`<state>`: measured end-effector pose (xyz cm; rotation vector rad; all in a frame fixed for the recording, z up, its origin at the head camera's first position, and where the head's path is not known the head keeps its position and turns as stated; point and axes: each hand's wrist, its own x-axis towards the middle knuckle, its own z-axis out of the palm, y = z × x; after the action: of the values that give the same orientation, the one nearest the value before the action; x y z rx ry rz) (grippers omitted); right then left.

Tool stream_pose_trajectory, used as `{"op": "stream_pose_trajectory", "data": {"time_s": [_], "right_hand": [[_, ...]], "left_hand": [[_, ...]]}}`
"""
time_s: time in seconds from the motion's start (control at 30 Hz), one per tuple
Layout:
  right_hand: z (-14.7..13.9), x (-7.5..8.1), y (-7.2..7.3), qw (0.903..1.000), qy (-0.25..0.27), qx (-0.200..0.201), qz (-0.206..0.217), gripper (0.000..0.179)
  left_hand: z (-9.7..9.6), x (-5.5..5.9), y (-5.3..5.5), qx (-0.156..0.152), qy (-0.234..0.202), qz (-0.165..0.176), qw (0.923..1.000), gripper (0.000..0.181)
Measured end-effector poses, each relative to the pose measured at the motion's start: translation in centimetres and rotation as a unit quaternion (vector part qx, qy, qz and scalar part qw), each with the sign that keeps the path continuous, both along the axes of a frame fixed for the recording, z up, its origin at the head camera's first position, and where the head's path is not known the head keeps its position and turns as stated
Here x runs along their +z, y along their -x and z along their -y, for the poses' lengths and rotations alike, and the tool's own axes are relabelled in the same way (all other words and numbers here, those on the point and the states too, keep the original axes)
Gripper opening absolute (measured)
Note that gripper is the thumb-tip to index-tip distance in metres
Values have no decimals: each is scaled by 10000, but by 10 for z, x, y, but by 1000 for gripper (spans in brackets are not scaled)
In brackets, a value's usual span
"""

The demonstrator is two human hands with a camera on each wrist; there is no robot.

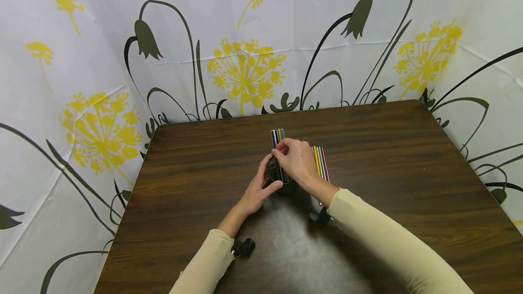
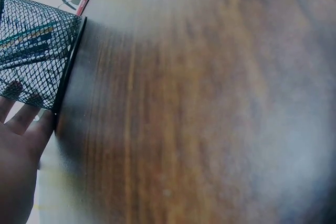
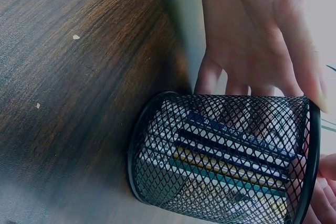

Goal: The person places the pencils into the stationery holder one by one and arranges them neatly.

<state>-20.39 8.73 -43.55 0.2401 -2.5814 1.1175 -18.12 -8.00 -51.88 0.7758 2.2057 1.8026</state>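
A black mesh pencil cup (image 3: 210, 156) stands upright on the table, with several colored pencils (image 1: 278, 134) leaning inside and rising above its rim. My left hand (image 1: 254, 194) holds the cup from the left, thumb at the rim and fingers along the far side. In the left wrist view its fingers (image 2: 26, 119) lie against the mesh. My right hand (image 1: 299, 161) is over the rim, with thumb and forefinger pinching at a dark pencil among those in the cup. The right wrist view shows only the right fingertips (image 3: 323, 200) beside the rim.
More colored pencils (image 1: 320, 162) lie side by side on the dark wood table (image 1: 196, 171), just right of the cup and partly under the right forearm. A flower-patterned white curtain (image 1: 245, 22) hangs behind the table's far edge.
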Motion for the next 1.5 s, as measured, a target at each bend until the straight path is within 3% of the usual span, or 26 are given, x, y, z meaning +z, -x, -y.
{"op": "stream_pose_trajectory", "data": {"time_s": [0.27,0.47,0.7,0.87,0.97,1.07,1.13,1.27,1.37,1.5], "right_hand": [[-1,-4,-4,9999,-65,81,64,10],[-5,0,-3,9998,2,185,-42,11],[-29,16,-2,9956,818,405,-198,11],[-63,15,6,9931,1162,-84,-135,17],[-85,4,10,9950,838,-407,357,19],[-106,-11,12,9905,443,-503,1202,19],[-118,-20,10,9812,298,-466,1851,19],[-135,-38,7,9583,186,-256,2841,21],[-140,-48,5,9498,108,-173,3120,24],[-141,-55,5,9493,2,-170,3140,26]], "left_hand": [[0,-1,-2,-106,-101,66,9999,76],[0,1,-1,21,29,97,9999,75],[0,2,-1,50,-64,116,9999,74],[-1,6,-2,-22,-94,57,9999,76],[-2,16,-6,-102,-163,29,9998,76],[-3,25,-9,-148,-262,30,9995,75],[-3,27,-9,-136,-240,8,9996,74],[-2,12,-5,-18,-86,-4,10000,75],[-1,3,-2,39,-28,10,10000,75],[-1,0,-1,-13,-105,13,9999,76]]}}
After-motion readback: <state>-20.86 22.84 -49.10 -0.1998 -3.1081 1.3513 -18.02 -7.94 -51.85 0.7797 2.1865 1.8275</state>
